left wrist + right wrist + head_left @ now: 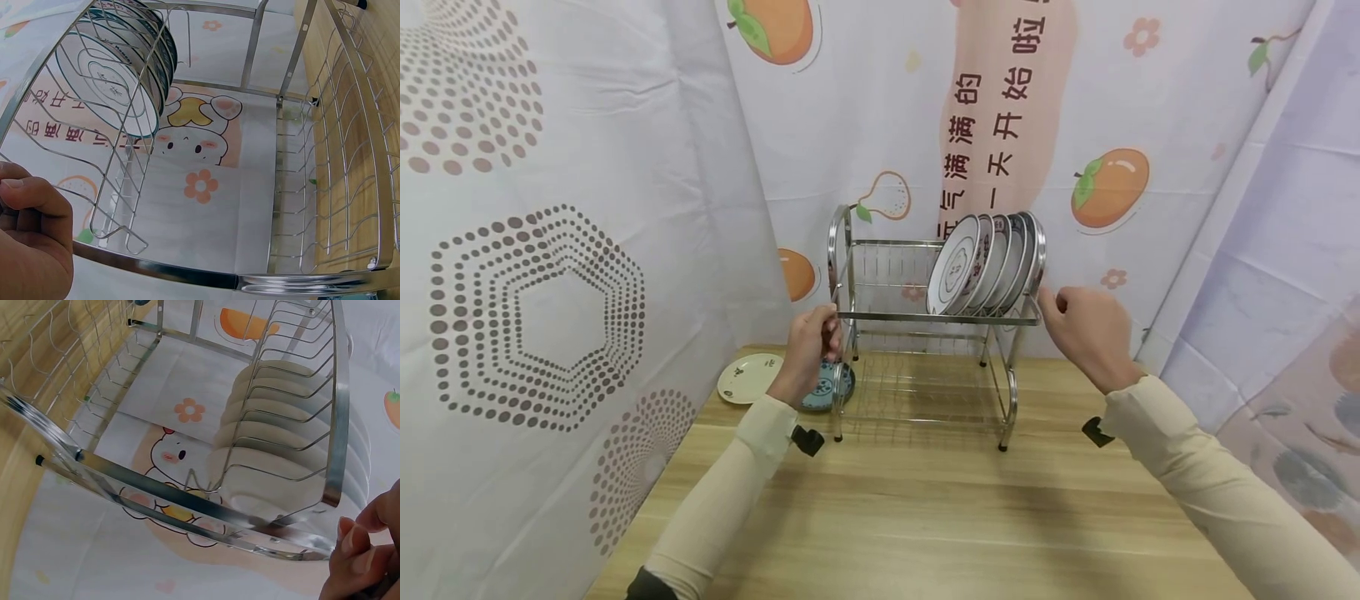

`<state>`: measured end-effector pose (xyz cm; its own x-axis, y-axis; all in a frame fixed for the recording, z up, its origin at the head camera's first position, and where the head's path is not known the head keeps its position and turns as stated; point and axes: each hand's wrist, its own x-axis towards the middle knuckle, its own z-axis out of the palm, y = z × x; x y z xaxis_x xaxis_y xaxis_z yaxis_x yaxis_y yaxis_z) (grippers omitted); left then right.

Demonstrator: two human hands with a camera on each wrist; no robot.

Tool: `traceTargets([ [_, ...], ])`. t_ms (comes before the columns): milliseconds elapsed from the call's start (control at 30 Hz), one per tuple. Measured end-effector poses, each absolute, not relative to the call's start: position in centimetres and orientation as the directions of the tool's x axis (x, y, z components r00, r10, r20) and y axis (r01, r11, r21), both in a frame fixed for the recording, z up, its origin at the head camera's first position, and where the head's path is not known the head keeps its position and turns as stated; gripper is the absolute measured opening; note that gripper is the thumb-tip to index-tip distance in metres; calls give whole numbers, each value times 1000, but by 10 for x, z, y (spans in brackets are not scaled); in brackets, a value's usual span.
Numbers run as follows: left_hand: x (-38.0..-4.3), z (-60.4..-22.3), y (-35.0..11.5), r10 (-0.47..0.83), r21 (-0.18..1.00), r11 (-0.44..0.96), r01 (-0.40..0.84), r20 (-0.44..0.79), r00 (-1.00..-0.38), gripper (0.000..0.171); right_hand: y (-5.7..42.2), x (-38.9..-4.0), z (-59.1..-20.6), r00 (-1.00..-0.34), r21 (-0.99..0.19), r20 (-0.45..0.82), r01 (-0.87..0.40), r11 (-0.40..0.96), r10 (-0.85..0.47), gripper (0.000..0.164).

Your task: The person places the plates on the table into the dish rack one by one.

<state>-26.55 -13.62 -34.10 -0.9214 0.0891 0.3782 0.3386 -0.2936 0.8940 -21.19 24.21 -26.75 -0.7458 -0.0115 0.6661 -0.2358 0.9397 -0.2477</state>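
The left hand [807, 350] and right hand [1092, 333] are gripping the rack [887, 317], seemingly straightening it; the next move is probably requiring release, then taking the yellow plate [747, 379].

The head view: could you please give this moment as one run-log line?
left hand: curled at left of dish rack; right hand: curled at its right; plates: racked, upper right; cream plate, blue plate: table

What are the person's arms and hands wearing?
Long, plain cream sleeves! The left sleeve and right sleeve look wrinkled. A small black piece shows by the left wrist, and another black piece by the right. The left hand and right hand wear no gloves.
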Motion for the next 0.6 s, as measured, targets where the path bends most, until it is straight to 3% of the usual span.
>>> traceTargets([
  [333,-267,-339,-137,73,890,-302,341,378,-923,41,252,-212,-284,-886,-485,465,-256,836,-2,59],
  [600,-266,-341,-136,83,893,-298,338,377,-923,41,253,-212,-290,-979,-828,204,-172,533,1,61],
])
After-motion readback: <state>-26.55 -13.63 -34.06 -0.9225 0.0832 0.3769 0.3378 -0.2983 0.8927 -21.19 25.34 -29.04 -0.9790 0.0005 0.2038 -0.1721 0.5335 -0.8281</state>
